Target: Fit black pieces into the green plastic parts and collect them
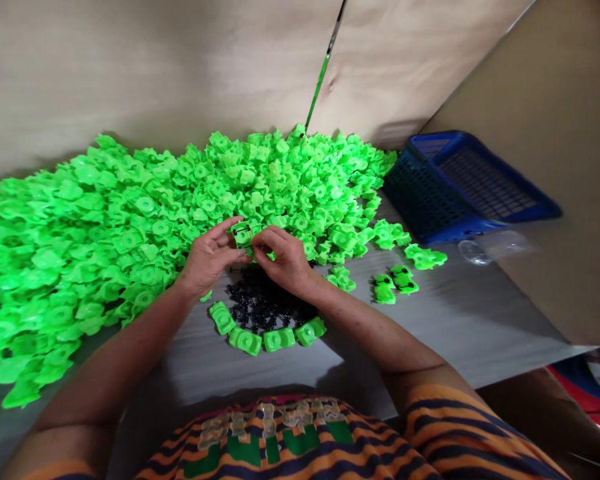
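Note:
My left hand (209, 257) and my right hand (283, 257) meet over the grey table (460, 320), both pinching one small green plastic part (242, 235) that has a black piece on it. Right under my hands lies a small heap of tiny black parts (260, 303). A curved row of green parts (260, 333) lies in front of that heap. A huge pile of the same green parts (130, 207) covers the left and far side of the table.
A blue plastic basket (460, 187) stands at the far right. Next to it lies a clear plastic bag (490, 247). A few loose green parts (395, 283) lie to the right of my hands. Brown board walls (155, 67) close the back and right.

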`<state>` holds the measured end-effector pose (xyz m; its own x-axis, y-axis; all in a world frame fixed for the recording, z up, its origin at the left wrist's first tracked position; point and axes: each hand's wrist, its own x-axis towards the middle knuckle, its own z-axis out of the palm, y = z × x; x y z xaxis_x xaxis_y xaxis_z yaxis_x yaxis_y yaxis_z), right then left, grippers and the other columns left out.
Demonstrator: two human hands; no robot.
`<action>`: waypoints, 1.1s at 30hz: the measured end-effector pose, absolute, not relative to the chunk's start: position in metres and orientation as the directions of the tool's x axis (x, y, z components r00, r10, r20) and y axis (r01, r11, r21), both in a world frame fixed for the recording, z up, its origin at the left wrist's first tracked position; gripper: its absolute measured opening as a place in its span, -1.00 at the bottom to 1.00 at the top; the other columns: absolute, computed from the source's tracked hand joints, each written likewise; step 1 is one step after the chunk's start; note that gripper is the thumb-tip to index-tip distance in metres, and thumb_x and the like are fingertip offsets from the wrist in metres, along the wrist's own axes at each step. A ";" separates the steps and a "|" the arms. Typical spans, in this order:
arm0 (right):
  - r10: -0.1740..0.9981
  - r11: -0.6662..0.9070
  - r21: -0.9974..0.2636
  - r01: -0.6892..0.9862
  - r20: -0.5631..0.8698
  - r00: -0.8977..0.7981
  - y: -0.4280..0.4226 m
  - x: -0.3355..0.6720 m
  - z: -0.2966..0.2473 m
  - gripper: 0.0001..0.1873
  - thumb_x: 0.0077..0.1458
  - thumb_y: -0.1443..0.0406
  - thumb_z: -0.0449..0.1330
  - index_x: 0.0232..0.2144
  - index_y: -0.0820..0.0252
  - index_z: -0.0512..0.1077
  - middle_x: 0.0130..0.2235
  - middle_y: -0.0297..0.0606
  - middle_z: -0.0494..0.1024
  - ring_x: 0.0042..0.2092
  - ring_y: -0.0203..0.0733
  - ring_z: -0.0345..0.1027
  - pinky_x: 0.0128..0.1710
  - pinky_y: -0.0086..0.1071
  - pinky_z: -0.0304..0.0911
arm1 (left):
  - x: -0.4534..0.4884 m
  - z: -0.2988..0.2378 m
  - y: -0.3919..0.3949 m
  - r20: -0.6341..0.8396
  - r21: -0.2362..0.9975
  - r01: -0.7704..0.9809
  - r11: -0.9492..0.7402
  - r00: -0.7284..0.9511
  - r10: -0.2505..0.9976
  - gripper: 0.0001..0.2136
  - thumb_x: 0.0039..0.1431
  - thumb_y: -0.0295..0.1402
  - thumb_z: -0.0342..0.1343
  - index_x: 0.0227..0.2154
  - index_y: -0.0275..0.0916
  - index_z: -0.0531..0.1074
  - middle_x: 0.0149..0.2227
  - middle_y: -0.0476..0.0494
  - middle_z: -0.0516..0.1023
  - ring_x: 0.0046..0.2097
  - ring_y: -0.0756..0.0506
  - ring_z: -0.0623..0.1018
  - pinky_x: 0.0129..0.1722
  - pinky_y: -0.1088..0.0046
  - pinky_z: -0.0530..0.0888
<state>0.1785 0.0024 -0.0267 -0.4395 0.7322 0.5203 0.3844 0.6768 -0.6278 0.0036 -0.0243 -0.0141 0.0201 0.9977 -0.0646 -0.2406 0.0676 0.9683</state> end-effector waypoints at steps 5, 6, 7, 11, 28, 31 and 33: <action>0.788 0.603 -0.745 0.284 0.502 -0.357 0.004 0.179 -0.033 -0.91 0.24 0.33 0.13 -0.31 0.15 0.44 -0.32 -0.29 0.51 -0.29 -0.25 0.36 -0.22 -0.37 0.28 | 0.004 -0.016 -0.026 -0.018 0.975 -0.221 0.013 -0.019 1.000 -0.37 -0.15 -0.41 0.42 0.11 -0.18 0.53 -0.23 -0.06 0.68 -0.23 -0.08 0.65 -0.17 0.30 0.69; 0.808 0.573 -0.775 0.266 0.481 -0.340 0.004 0.178 -0.034 -0.93 0.23 0.31 0.15 -0.31 0.14 0.44 -0.32 -0.29 0.52 -0.29 -0.25 0.37 -0.21 -0.36 0.30 | 0.004 -0.016 -0.026 -0.010 0.976 -0.216 0.005 -0.026 1.000 -0.37 -0.14 -0.41 0.42 0.11 -0.18 0.53 -0.23 -0.06 0.68 -0.23 -0.09 0.65 -0.17 0.30 0.69; 0.828 0.541 -0.805 0.246 0.457 -0.326 0.005 0.178 -0.035 -0.94 0.21 0.30 0.17 -0.31 0.14 0.44 -0.33 -0.30 0.52 -0.29 -0.25 0.38 -0.21 -0.35 0.31 | 0.004 -0.016 -0.026 -0.004 0.978 -0.209 -0.002 -0.029 1.000 -0.38 -0.13 -0.40 0.42 0.11 -0.18 0.53 -0.23 -0.06 0.68 -0.22 -0.09 0.65 -0.17 0.29 0.69; 0.880 0.421 -0.897 0.138 0.366 -0.303 0.007 0.176 -0.039 -0.87 0.19 0.22 0.23 -0.36 0.14 0.43 -0.36 -0.33 0.51 -0.31 -0.26 0.38 -0.24 -0.37 0.33 | 0.004 -0.016 -0.026 0.014 0.983 -0.184 -0.017 -0.021 1.000 -0.38 -0.11 -0.38 0.43 0.11 -0.18 0.53 -0.21 -0.08 0.68 -0.20 -0.12 0.66 -0.15 0.26 0.69; 0.895 0.410 -0.902 0.133 0.370 -0.247 0.008 0.169 -0.045 -0.89 0.12 0.29 0.22 -0.44 0.14 0.39 -0.40 -0.35 0.47 -0.32 -0.27 0.35 -0.26 -0.37 0.28 | 0.002 -0.019 -0.025 0.030 0.986 -0.166 -0.029 0.007 1.000 -0.34 -0.08 -0.34 0.42 0.17 -0.16 0.48 -0.30 -0.04 0.61 -0.20 -0.11 0.63 -0.11 0.24 0.67; 0.893 0.416 -0.900 0.131 0.377 -0.246 0.009 0.168 -0.048 -0.89 0.12 0.30 0.21 -0.45 0.13 0.39 -0.39 -0.35 0.47 -0.31 -0.27 0.36 -0.24 -0.37 0.29 | 0.002 -0.021 -0.025 0.026 0.986 -0.165 -0.026 -0.002 1.000 -0.31 -0.08 -0.34 0.42 0.20 -0.19 0.47 -0.38 0.01 0.55 -0.24 -0.09 0.62 -0.11 0.26 0.68; 0.887 0.429 -0.893 0.137 0.388 -0.250 0.009 0.168 -0.048 -0.89 0.14 0.31 0.20 -0.44 0.14 0.39 -0.39 -0.34 0.46 -0.31 -0.27 0.36 -0.24 -0.37 0.28 | 0.003 -0.022 -0.025 0.033 0.987 -0.160 -0.033 -0.006 0.999 -0.30 -0.08 -0.34 0.42 0.21 -0.21 0.46 -0.41 0.04 0.53 -0.26 -0.07 0.61 -0.11 0.26 0.68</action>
<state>0.1683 0.0089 -0.0484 -0.2504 0.8871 0.3877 0.1372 0.4289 -0.8929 0.0025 -0.0247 -0.0220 -0.0057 0.9994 0.0330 -0.1599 -0.0335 0.9866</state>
